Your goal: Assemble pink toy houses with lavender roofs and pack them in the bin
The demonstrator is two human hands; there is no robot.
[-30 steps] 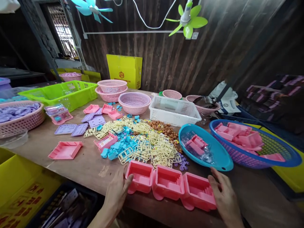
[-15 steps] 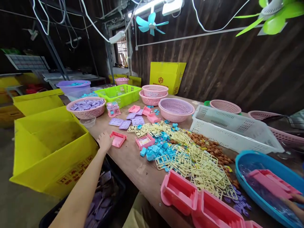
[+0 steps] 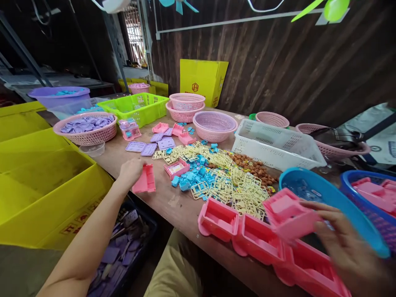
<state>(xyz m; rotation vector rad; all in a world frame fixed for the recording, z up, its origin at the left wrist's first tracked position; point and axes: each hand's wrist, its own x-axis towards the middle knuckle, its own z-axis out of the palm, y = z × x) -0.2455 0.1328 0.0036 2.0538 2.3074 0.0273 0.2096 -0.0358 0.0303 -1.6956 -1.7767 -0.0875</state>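
At a crowded counter [image 3: 173, 206], the left hand [image 3: 130, 172] closes on a tilted pink tray [image 3: 144, 180] while the right hand [image 3: 343, 243] grips a pink housing [image 3: 286, 212] above three lined-up pink shells [image 3: 256, 237].

Dark plank wall [image 3: 293, 62], barred window [image 3: 134, 33], perhaps daylight, wooden table [image 3: 173, 206].

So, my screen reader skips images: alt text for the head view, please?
At a cluttered wooden table, the left hand lifts a flat pink tray while the right hand holds a pink box piece above a row of pink boxes.
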